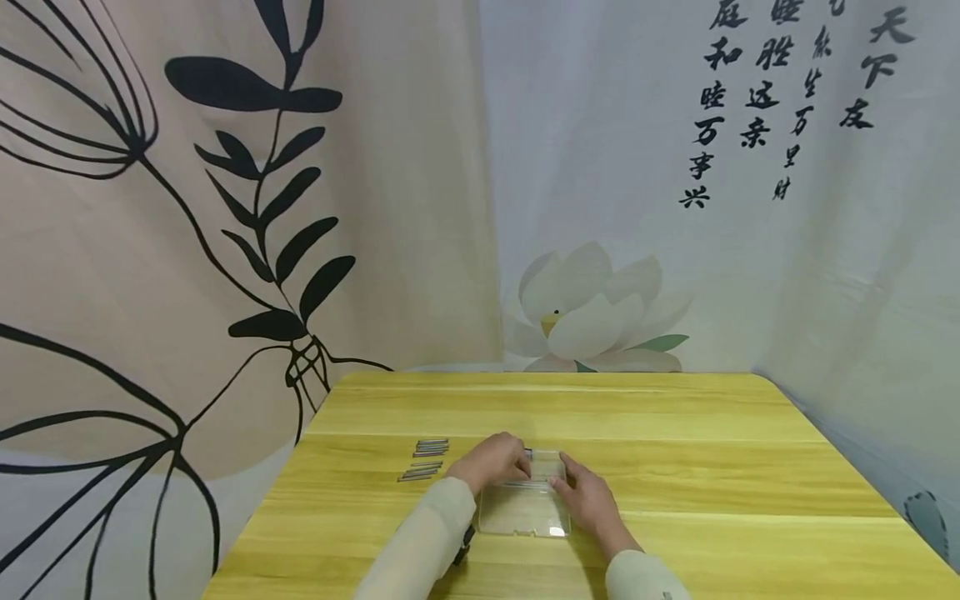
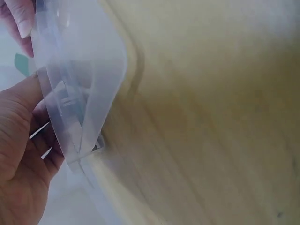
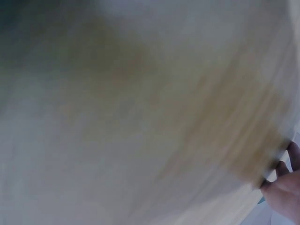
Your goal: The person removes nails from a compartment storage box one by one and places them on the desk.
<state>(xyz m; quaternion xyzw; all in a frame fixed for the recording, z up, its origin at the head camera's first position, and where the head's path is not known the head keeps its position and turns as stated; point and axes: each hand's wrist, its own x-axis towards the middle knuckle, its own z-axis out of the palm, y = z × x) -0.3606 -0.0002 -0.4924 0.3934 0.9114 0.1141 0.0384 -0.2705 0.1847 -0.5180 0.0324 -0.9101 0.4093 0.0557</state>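
Observation:
A clear plastic case (image 1: 525, 510) lies unfolded on the table, one half nearer me and the other behind it. My left hand (image 1: 495, 460) bends down over the far half from the left. In the left wrist view that hand (image 2: 21, 145) is seen beside the transparent case (image 2: 89, 79), and its fingertips are partly hidden, so whether they pinch anything is unclear. My right hand (image 1: 588, 500) grips the case's right edge between thumb and fingers. In the right wrist view only part of the right hand (image 3: 283, 192) shows, at the edge.
To the left of the case lie several thin metal rods, like nails, in a farther bunch (image 1: 431, 447) and a nearer bunch (image 1: 420, 472). The wooden table (image 1: 720, 467) reaches back to a printed curtain (image 1: 420, 208). A dark band (image 1: 463, 546) shows at my left wrist.

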